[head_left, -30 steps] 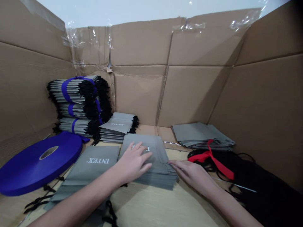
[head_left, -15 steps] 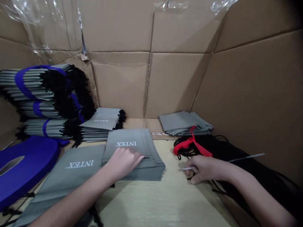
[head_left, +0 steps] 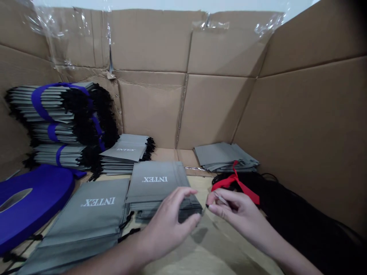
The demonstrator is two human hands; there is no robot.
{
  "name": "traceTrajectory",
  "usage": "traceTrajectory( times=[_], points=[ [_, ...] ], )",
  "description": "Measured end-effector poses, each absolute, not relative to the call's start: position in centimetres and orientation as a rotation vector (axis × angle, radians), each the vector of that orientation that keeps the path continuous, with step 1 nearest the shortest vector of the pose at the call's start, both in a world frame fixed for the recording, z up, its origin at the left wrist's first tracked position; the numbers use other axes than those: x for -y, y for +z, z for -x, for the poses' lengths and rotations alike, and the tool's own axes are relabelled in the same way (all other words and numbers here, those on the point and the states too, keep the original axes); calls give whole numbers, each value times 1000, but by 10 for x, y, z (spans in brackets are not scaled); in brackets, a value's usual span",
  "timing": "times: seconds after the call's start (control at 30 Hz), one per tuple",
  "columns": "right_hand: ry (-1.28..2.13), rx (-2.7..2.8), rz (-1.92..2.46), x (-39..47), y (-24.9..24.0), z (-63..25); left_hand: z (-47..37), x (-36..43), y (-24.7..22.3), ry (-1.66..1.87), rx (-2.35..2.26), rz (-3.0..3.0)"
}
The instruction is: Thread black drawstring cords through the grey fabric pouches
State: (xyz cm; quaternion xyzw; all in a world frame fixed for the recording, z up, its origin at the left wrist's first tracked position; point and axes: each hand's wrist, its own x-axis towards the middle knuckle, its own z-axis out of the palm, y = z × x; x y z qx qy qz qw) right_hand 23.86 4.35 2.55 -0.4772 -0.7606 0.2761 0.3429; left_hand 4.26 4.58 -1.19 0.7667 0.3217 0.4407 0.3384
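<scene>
One left hand (head_left: 172, 227), fingers and thumb apart, by the near right edge of the middle grey pouch stack (head_left: 156, 187).
The right hand (head_left: 237, 208) pinches a thin rod (head_left: 221, 199); bare tabletop (head_left: 212, 252) lies open beneath both, black cords (head_left: 301, 217) bounding it rightward.

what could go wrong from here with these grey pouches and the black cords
The thin tool pinched in the right hand could perhaps prick the left hand, which is open close by. The left hand might also nudge the middle stack of grey pouches, whose layers look uneven at the near edge. The heaped black cords beside the right forearm could snag.
</scene>
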Motion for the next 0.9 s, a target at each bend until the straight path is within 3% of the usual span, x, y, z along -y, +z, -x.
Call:
traceTrajectory(
  times=[0.27, 0.57, 0.73, 0.9],
  points=[
    [782, 1840, 1202, -28, 7, -209, -54, -48, -25, 1045, -615, -1361],
    [232, 2103, 1376, -29, 11, -227, -32, -38, 20, 1270, -258, -1024],
    [244, 2062, 1360, -30, 5, -225, -9, -36, 48, 1077, -381, -1368],
    [146, 2010, 1168, -32, 2, -225, -14, -46, 36, 782, -770, -1970]
  ],
)
